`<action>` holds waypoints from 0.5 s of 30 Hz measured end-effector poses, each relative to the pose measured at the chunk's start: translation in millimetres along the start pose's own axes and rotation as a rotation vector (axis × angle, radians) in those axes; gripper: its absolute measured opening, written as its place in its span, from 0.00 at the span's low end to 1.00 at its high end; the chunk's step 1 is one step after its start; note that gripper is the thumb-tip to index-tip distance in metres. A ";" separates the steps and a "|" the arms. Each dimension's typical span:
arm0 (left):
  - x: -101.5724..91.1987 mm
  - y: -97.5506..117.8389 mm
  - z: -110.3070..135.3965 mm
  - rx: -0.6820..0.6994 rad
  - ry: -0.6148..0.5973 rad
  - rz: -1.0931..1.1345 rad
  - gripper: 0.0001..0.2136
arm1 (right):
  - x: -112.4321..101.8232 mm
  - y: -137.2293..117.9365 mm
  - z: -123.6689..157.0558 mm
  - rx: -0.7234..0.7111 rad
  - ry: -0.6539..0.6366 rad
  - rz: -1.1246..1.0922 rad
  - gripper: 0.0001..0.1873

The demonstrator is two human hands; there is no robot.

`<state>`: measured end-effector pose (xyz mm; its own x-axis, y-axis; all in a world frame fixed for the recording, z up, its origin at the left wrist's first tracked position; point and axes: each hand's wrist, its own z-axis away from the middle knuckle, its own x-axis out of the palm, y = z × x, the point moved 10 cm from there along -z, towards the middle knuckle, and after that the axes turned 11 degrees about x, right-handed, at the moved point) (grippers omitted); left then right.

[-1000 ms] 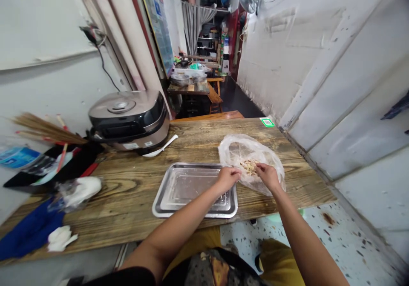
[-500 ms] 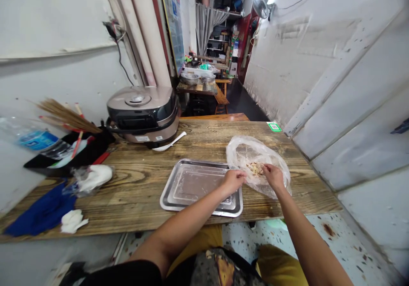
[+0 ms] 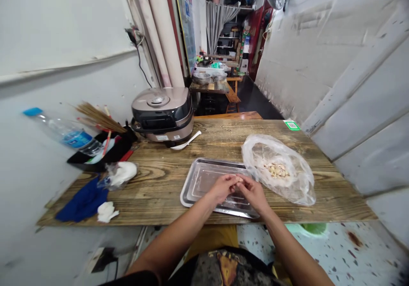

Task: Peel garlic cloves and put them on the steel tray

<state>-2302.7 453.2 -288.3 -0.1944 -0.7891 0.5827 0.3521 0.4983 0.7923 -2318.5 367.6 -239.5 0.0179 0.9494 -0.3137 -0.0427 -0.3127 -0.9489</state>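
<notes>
My left hand [image 3: 224,187] and my right hand [image 3: 253,192] meet above the metal tray [image 3: 194,192], fingertips pinched together. Between them shows a small pale piece [image 3: 239,179], too small to name surely; it resembles the pieces in the bag. A clear plastic panel or lid seems to lie inside the tray, partly hidden under my hands. Right of the tray, the clear plastic bag [image 3: 303,188] lies open with its rim spread. Inside it is a heap of small pale pieces [image 3: 277,170], perhaps garlic cloves. Its left edge touches or overlaps the tray's right corner.
A rice cooker [image 3: 162,111] stands at the back left, a white spoon [image 3: 188,141] before it. Farther left are a black holder [image 3: 83,162] with sticks, a water bottle [image 3: 76,139], a blue cloth [image 3: 83,201] and crumpled tissue [image 3: 107,212]. A wall borders the right side.
My right hand has come out of the bag and moved left to my left hand over the tray. The view has shifted, so the table things appear farther right.
</notes>
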 end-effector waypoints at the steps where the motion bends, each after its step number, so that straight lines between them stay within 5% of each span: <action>1: -4.6 0.3 1.7 -0.024 0.004 0.051 0.16 | 5.8 7.0 -1.6 0.035 -0.018 -0.127 0.20; 6: -3.3 -7.0 11.6 -0.203 -0.020 0.315 0.09 | 17.7 18.5 -1.2 0.086 -0.038 -0.347 0.20; 15: -3.1 -8.8 15.2 -0.233 0.007 0.282 0.03 | 8.1 -28.8 12.9 -0.334 -0.103 0.225 0.20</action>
<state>-2319.2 456.7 -294.4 -0.0542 -0.6350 0.7706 0.5902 0.6021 0.5377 -2329.9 384.7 -214.3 -0.0559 0.8488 -0.5258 0.2923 -0.4896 -0.8215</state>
